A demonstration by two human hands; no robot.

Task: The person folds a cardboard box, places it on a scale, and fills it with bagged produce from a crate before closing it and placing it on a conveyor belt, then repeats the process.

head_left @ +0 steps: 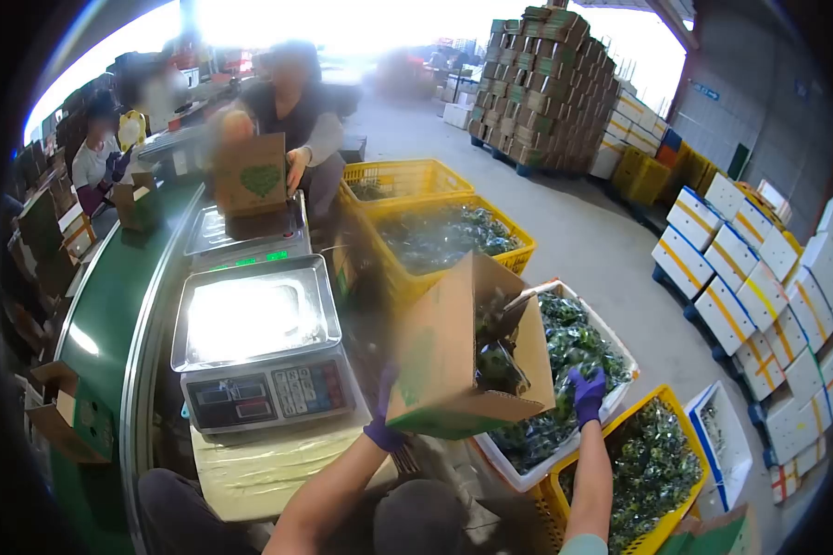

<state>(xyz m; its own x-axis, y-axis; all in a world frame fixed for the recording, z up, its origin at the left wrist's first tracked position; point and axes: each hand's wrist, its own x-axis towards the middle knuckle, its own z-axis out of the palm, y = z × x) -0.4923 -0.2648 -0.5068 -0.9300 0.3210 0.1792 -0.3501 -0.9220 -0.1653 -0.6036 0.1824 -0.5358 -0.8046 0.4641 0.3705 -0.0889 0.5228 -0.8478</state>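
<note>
You held a tilted box (453, 356) above the white crate (611, 338) of bagged greens, right of the scale (259, 347). Your left hand (384, 421) clenched its near corner, and your right hand (587, 393) gripped a bag (500, 365) at its opening.

Weighing scale (259, 356) with steel pan sits on the counter (250, 472), near left. Second scale (245, 242) just behind it. Green conveyor belt (102, 314) runs along the left edge; small open carton (69, 424) at its near end. Yellow crates (435, 231) of bagged greens mid-scene. Tall pallet of brown boxes (546, 88) far, center-right. White boxes (768, 296) with coloured stripes stacked along the right wall. Two other people work far left.
</note>
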